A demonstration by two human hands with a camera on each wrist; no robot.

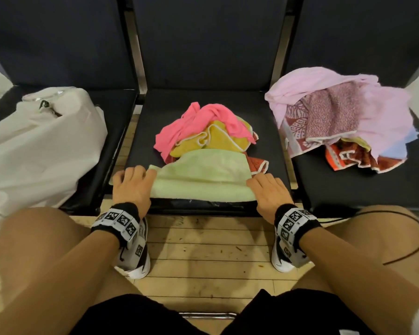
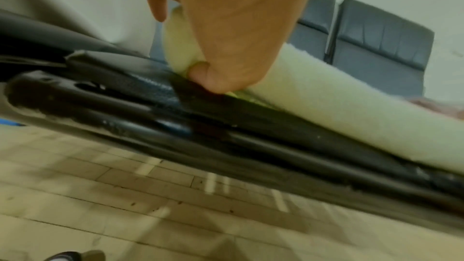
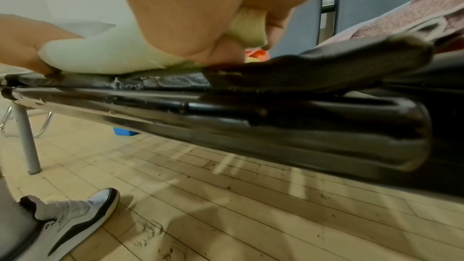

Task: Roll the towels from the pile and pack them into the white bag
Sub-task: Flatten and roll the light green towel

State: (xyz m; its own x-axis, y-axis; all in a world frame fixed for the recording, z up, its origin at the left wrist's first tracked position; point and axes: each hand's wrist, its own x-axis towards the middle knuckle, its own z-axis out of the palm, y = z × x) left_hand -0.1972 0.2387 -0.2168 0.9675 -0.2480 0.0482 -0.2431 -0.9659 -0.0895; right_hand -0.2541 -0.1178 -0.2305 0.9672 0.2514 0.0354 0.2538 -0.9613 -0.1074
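Over to the left of the left hand [image 1: 131,187], a white bag [image 1: 39,146] slumps on the neighbouring chair seat, its mouth gathered at the top. That left hand sits on the left end of a pale green towel [image 1: 198,180], fingers curled over the top of the roll and the thumb [image 2: 200,71] tucked under its end, so it grips the cloth. The green towel lies along the front edge of the middle seat [image 1: 208,102], partly rolled, with a flat flap reaching away from both hands. Just beyond the hands, touching that flap, is a small heap: a bright pink towel [image 1: 203,122] on top, a yellow towel [image 1: 211,139] under it, and a red patterned corner [image 1: 257,163] poking out on the right. The right hand [image 1: 269,192] holds the roll's right end the same way, fingers bent over it and the thumb below. Further right of that hand, on the next seat, lies the bigger pile [image 1: 341,117], a pale pink towel draped over patterned maroon and orange ones.
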